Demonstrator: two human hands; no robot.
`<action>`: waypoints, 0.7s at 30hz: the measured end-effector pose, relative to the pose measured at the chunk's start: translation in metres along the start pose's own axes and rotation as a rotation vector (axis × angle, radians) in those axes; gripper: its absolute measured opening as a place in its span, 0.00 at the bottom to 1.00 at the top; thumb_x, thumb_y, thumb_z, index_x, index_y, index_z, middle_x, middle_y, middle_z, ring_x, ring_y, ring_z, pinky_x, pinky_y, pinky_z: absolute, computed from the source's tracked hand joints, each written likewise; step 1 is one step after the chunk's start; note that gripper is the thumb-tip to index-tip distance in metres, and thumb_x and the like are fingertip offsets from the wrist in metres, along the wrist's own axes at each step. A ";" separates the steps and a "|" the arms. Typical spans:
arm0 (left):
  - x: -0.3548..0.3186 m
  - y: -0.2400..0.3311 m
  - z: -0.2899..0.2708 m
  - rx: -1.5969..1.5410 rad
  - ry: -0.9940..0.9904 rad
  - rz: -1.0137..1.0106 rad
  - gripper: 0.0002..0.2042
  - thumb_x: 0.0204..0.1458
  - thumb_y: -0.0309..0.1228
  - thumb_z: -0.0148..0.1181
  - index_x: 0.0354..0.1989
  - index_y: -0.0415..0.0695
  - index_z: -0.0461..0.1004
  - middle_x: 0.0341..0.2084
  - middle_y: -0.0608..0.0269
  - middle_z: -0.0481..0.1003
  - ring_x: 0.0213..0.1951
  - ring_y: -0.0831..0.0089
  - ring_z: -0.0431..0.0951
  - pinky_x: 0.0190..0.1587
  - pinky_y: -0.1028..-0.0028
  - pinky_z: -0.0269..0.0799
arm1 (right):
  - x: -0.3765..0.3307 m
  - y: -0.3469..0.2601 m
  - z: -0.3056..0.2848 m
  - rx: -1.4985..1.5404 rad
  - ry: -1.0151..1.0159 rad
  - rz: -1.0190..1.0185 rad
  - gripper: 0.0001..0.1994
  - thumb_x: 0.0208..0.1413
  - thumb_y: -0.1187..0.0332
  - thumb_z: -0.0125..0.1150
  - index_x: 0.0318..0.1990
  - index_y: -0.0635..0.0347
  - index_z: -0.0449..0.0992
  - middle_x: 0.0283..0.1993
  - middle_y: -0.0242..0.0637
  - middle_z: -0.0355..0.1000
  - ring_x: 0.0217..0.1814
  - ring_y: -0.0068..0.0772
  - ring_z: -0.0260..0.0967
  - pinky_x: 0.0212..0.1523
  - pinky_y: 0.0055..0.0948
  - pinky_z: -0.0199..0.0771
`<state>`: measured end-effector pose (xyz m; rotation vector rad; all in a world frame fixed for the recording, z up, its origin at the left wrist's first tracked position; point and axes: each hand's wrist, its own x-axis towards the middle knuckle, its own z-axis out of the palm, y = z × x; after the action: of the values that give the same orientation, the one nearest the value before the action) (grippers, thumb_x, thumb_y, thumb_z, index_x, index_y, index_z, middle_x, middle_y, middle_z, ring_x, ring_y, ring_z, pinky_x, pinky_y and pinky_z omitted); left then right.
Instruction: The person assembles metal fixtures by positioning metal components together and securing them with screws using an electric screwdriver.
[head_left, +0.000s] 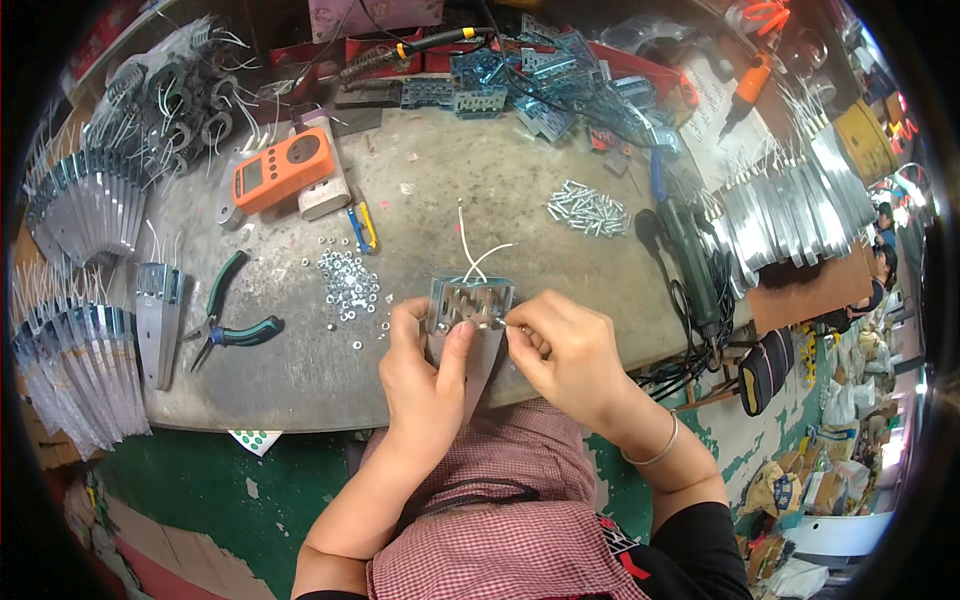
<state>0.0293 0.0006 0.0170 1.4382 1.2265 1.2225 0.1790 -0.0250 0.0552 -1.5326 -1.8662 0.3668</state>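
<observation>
My left hand [425,390] grips a grey metal piece with a shiny bracket [472,292] at its top, thumb across the front face. Two thin white wires [474,262] stick up from the bracket. At the bracket's right edge my right hand [575,350] is closed in a pinch; what sits between its fingertips is too small to make out. A scatter of small nuts [348,280] lies to the left of the bracket, and a pile of screws [588,208] lies beyond it to the right.
Pliers [228,320] lie at the left, near finished-looking metal pieces [85,340] stacked in rows. An orange meter [282,170] and small cutters [363,228] lie farther back. Blue-filmed brackets [545,85] heap at the back. A dark green power tool [692,265] and more metal pieces [790,215] are right.
</observation>
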 end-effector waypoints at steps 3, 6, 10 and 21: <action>0.001 0.004 -0.002 0.050 0.013 0.075 0.14 0.51 0.32 0.57 0.40 0.36 0.64 0.19 0.55 0.71 0.20 0.72 0.70 0.24 0.73 0.65 | -0.001 -0.002 0.005 -0.021 0.038 -0.001 0.05 0.43 0.77 0.58 0.28 0.62 0.69 0.24 0.39 0.65 0.23 0.39 0.67 0.24 0.32 0.68; 0.001 0.004 -0.002 0.113 -0.002 0.100 0.12 0.51 0.26 0.56 0.41 0.35 0.63 0.22 0.66 0.68 0.25 0.82 0.65 0.26 0.81 0.61 | -0.004 0.002 0.009 0.098 0.046 0.116 0.03 0.45 0.76 0.58 0.28 0.61 0.70 0.25 0.39 0.65 0.24 0.42 0.67 0.24 0.34 0.68; -0.001 0.003 0.003 0.103 -0.017 0.130 0.12 0.50 0.23 0.55 0.42 0.35 0.64 0.23 0.67 0.68 0.26 0.83 0.65 0.28 0.83 0.61 | -0.006 0.004 0.013 -0.011 0.074 -0.023 0.03 0.47 0.76 0.58 0.29 0.64 0.70 0.28 0.39 0.70 0.24 0.31 0.70 0.25 0.28 0.70; 0.002 -0.014 -0.009 -0.341 -0.100 -0.007 0.17 0.53 0.28 0.54 0.48 0.34 0.62 0.36 0.59 0.71 0.37 0.76 0.71 0.41 0.78 0.67 | -0.002 0.022 0.018 0.982 -0.098 0.420 0.16 0.47 0.73 0.63 0.42 0.65 0.65 0.36 0.35 0.70 0.38 0.22 0.67 0.37 0.23 0.69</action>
<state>0.0190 0.0044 0.0051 1.2254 0.9042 1.2693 0.1842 -0.0175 0.0284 -1.1654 -1.0820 1.3333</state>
